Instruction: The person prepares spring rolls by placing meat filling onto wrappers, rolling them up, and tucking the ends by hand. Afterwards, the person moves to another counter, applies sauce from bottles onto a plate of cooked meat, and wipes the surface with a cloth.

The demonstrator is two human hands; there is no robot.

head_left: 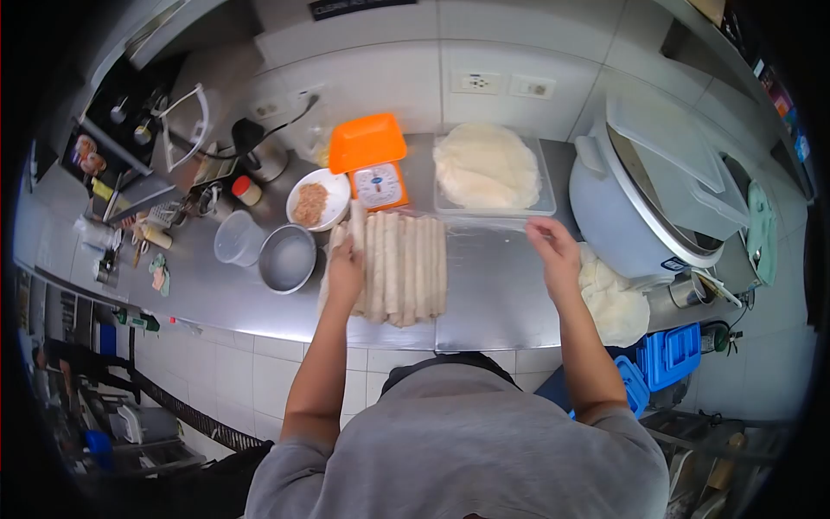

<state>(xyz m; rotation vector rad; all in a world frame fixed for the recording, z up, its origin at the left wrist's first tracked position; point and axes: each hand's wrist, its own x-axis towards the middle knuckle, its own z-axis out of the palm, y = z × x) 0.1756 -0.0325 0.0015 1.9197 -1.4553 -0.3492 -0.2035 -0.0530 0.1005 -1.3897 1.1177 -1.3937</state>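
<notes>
At the left end of a row of long pale uncooked spring rolls (405, 268), my left hand (346, 270) is closed around one roll (357, 223), which points up toward the wall. The other rolls lie side by side on the steel counter, against that hand. My right hand (558, 249) hovers over the counter to the right, fingers loosely bent and apart from the thumb, nothing visible in it. Close to it are a clear tray (546, 183) with a stack of thin round wrappers (486, 167), and more wrappers (616, 303) at the front edge.
Left of the rolls stand a white bowl (339, 218) of pinkish filling, a metal bowl (288, 259), a clear plastic tub (238, 240) and a kitchen scale (379, 186) with an orange pan (367, 143). A large lidded white container (631, 208) rises at the right.
</notes>
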